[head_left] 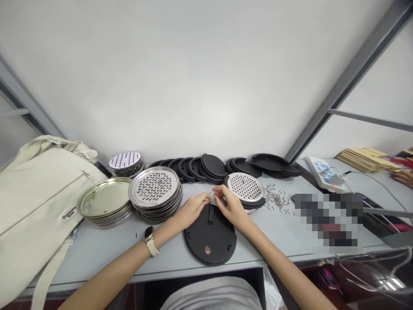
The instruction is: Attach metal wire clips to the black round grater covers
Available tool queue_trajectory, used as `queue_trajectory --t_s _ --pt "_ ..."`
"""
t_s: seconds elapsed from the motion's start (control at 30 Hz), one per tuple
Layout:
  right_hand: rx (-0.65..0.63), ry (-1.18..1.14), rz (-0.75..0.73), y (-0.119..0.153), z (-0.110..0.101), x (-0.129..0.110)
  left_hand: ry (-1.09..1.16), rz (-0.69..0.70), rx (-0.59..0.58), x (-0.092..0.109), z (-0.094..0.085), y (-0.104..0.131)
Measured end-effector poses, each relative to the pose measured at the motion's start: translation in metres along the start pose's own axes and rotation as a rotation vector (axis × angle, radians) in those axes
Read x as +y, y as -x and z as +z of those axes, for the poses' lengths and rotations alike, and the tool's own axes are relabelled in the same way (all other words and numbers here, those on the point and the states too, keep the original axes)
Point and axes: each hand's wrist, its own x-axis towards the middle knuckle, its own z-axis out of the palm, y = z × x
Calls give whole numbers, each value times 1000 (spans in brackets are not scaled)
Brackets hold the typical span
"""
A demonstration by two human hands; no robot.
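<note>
A round black plastic disc (pixel 210 237) lies flat at the table's front edge, with a slot near its far rim and a small hole near its front. Both hands meet just above that far rim. My left hand (pixel 192 208) and my right hand (pixel 230 206) pinch a small metal ring (pixel 212 195) between their fingertips. A watch sits on my left wrist. Just right of my right hand, a perforated metal disc (pixel 245 187) rests on a black disc.
Stacks of perforated metal discs (pixel 155 187), plain metal plates (pixel 105 200) and black discs (pixel 200 167) line the back. Loose metal rings (pixel 276 200) lie at right. A cream bag (pixel 35 193) fills the left. Another person's hand (pixel 403 177) is at far right.
</note>
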Motion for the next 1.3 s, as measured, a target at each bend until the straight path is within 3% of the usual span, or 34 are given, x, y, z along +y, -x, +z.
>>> queue_trajectory --t_s 0.23,0.47,0.57,0.8,1.07,1.3 --pt "-39 -4 47 22 -2 1 -195 -90 70 19 10 22" --pt "51 -6 175 57 13 -19 -228 21 -93 19 0 14" --pt "65 -118 257 65 20 -30 -257 69 -156 21 -7 15" --pt "190 -269 301 53 14 -16 -344 42 -113 23 3 22" --pt "172 -280 300 48 17 -4 -346 104 -153 17 4 16" --pt "165 -191 307 49 14 -11 -357 111 -162 18 3 16"
